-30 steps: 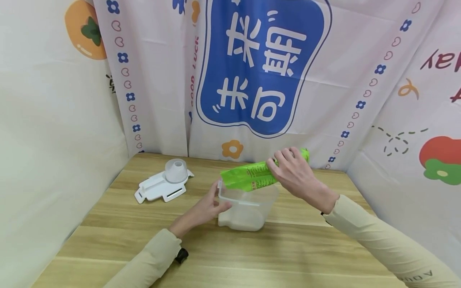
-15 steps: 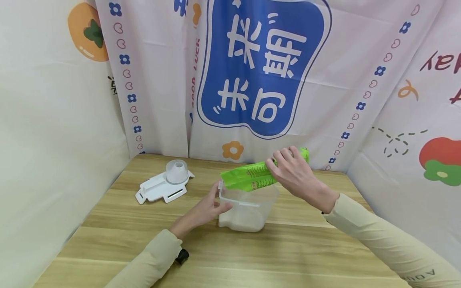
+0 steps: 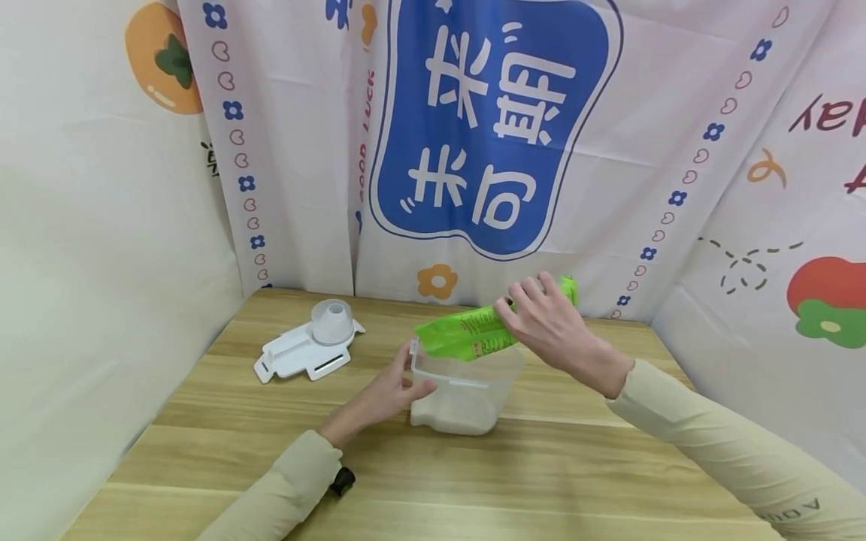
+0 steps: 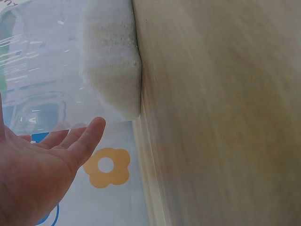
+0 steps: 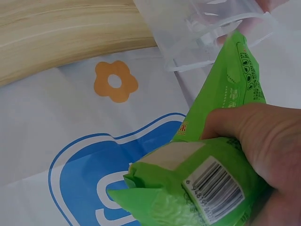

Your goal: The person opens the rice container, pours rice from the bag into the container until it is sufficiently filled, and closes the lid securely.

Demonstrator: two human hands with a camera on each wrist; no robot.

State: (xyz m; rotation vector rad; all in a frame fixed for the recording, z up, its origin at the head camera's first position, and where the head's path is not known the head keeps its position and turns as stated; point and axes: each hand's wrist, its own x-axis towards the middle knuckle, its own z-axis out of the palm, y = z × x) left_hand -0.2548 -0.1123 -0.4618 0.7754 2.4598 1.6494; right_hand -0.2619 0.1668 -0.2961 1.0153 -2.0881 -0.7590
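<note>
A clear plastic container stands upright on the table, its bottom holding a pale layer of grains that look like rice. My left hand holds the container's left end, thumb toward the front and fingers by the rim corner. Above the opening, my right hand grips a green rice bag around its middle. The bag tilts, with its lower left end at the container's mouth. In the right wrist view its crumpled rear end shows a barcode. Whether grains are falling is not visible.
A white lid with a translucent cup on it lies at the table's back left. The wooden table ends against a printed curtain behind, with pale cloth walls on both sides.
My right hand has shifted slightly left and up along with the rice bag, which looks a little narrower. The left hand and the container have stayed in place.
</note>
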